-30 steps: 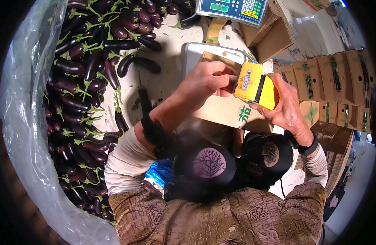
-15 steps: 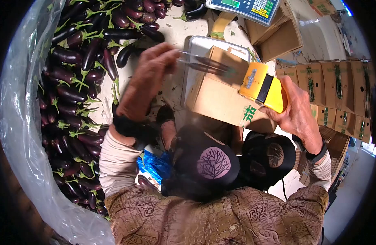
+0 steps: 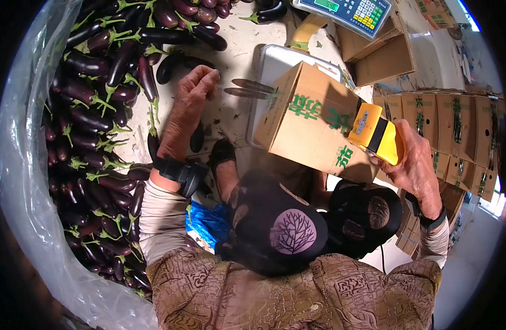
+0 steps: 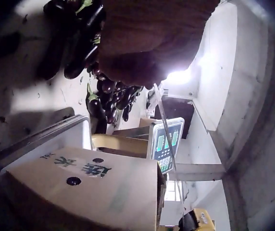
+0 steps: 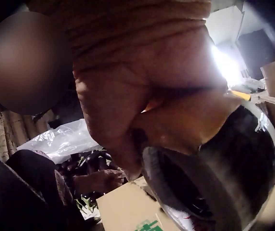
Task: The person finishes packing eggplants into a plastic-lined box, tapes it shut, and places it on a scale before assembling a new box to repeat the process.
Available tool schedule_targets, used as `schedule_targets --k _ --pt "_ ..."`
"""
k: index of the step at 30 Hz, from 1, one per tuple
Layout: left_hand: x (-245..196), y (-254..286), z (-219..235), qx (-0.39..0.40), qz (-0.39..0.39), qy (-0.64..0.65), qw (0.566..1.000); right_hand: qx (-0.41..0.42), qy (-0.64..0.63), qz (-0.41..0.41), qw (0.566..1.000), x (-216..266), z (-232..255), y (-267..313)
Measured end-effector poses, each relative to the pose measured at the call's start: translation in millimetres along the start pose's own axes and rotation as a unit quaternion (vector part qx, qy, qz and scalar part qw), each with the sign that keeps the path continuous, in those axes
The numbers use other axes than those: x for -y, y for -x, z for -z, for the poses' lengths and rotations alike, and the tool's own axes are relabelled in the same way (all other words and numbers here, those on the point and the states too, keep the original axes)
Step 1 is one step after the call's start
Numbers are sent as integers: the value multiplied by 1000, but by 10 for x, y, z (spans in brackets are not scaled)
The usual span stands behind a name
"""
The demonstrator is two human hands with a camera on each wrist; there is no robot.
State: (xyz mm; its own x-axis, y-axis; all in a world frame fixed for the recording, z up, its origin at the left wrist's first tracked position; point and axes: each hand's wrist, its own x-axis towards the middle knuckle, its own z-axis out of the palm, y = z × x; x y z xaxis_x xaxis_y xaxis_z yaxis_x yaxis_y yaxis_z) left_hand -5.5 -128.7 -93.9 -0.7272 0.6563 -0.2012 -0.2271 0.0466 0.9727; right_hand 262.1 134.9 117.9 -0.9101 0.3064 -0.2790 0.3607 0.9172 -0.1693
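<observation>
My left hand (image 3: 195, 91) (image 4: 147, 38) pinches the end of a clear tape strip (image 4: 164, 115) with thumb and fingers, left of a brown carton (image 3: 313, 126) (image 4: 104, 192) with green printed characters. The strip stretches across to a yellow tape dispenser (image 3: 376, 135) (image 4: 204, 220), which my right hand (image 3: 412, 157) (image 5: 147, 72) grips at the carton's right end. The carton stands tilted in the head view, partly over a white scale platform (image 3: 272, 55). A large tape roll (image 5: 238, 163) shows close up below the right hand.
Eggplants (image 3: 88, 121) are piled along the left beside a plastic sheet (image 3: 22, 137). The scale's display (image 3: 346, 14) stands beyond the carton, near an open box (image 3: 382, 60). Cartons (image 3: 456, 121) are stacked at the right; a blue bag (image 3: 209, 223) lies below.
My left hand has moved left, away from the dispenser, drawing out the tape. The right hand and dispenser have shifted right and down, and more of the carton's printed side shows.
</observation>
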Motion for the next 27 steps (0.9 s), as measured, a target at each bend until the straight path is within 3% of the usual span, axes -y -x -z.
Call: schedule_targets --k 9,12,16,18,21,25,27 --pt "309 -51 -178 -38 -19 -5 999 -18 36 9 999 -76 -126 5" --pt "359 -68 -238 -70 8 -17 997 -9 42 5 999 -24 -140 -25" --pt "779 -163 -317 -58 11 -61 996 -5 22 8 1000 2 -163 -90" --pt "1033 -171 -416 -16 -43 -121 992 -7 2 11 1000 -25 -196 -116" --pt "1174 -170 -668 -41 -72 -178 981 -10 -14 -3 1000 -11 -231 -130" --pt "1224 -131 -956 -55 -53 -206 976 -13 4 2 1000 -1 -269 -142" --pt "1182 -79 -1047 -18 -62 -176 982 -21 6 -12 1000 -9 -290 -143"
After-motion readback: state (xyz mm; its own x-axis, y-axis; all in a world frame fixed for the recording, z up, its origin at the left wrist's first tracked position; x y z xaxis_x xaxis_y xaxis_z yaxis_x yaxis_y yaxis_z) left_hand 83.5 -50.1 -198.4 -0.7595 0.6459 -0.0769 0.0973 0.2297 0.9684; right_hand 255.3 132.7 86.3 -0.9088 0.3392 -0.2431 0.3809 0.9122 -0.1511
